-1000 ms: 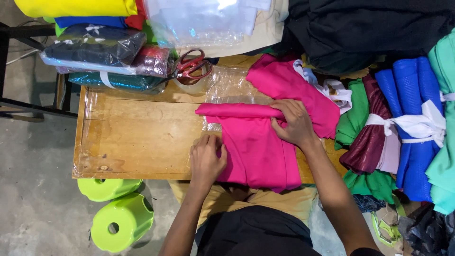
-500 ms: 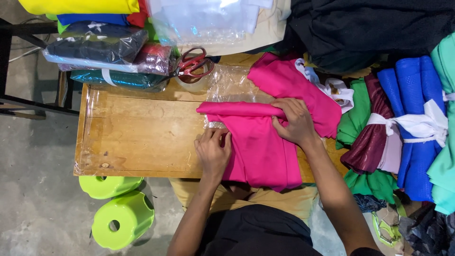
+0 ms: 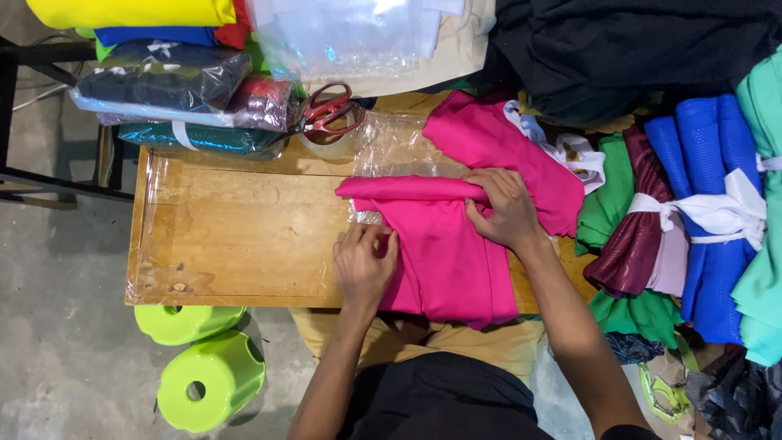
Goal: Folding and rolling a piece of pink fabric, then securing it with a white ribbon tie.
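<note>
Could slip: the folded bright pink fabric piece (image 3: 444, 244) hangs past the near edge of the wooden worktop (image 3: 236, 236), so a loose press may let the overhang drag the whole fold off toward the lap. Could also unroll at the far side, where the rolled-over flap is only pinned, not gripped all along. Crinkled clear plastic sheet (image 3: 395, 151) under the far part looks slick and may slide or bunch beneath the cloth.

Left hand (image 3: 365, 265) flat, fingers bent, pressing the fabric's left edge near the worktop's near edge. Right hand (image 3: 503, 208) closed over the rolled flap at the fabric's right end, pinching it. Hands apart, each on the cloth.

Smooth, matte, vivid magenta; neat rectangle with a thick tube-like fold across the far side, toward the worktop's right end. Second loose pink cloth (image 3: 497, 151) just beyond, touching. Red-handled scissors (image 3: 332, 110) at the far edge.
</note>
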